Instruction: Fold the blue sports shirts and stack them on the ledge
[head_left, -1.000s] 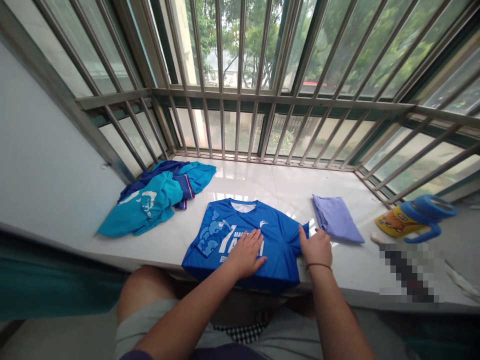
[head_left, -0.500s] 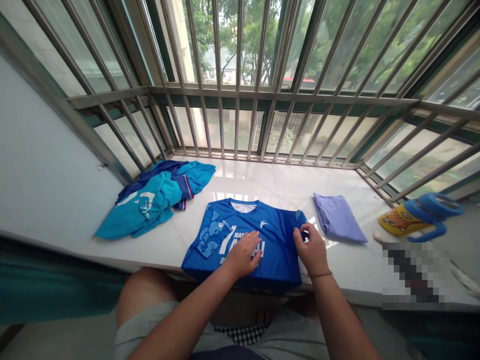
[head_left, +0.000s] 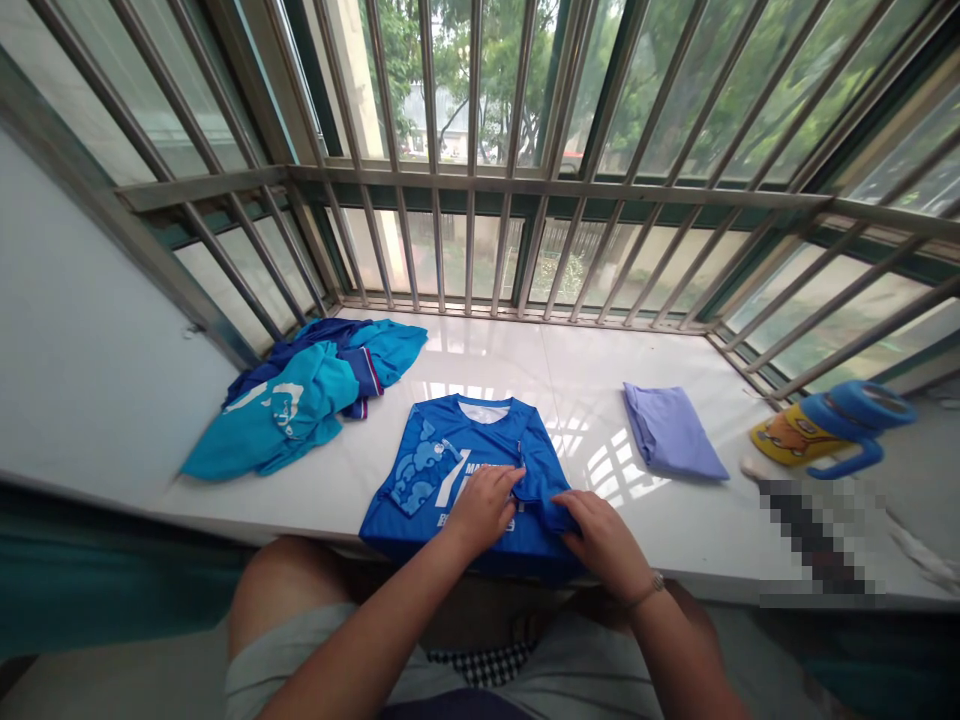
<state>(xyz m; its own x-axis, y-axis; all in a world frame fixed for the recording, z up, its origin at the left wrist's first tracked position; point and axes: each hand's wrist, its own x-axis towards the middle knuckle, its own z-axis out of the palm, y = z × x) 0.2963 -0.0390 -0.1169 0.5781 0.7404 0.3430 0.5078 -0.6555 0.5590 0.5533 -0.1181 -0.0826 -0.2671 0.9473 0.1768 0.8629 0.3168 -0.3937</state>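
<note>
A blue sports jersey (head_left: 435, 450) lies front up on the white ledge, its lower end hanging over the front edge. Both of its sides are folded inward over the front print, and its round neckline points toward the window. My left hand (head_left: 484, 510) rests on the middle of the jersey, fingers stretched out against the cloth beside the right-hand fold. On the right, my right hand (head_left: 606, 540) pinches the folded-over part of the jersey near its lower right side.
A folded lavender cloth (head_left: 673, 430) lies to the right. Beyond it stand a yellow and blue bottle (head_left: 825, 430) and a blurred-out dark item (head_left: 814, 540). Crumpled teal and navy clothes (head_left: 300, 400) lie left on the ledge (head_left: 517, 355). Metal window bars (head_left: 472, 250) rise behind.
My right hand has moved left and slightly down, bringing the jersey's right side over the front. The print is partly covered. My left hand stays on the middle of the jersey.
</note>
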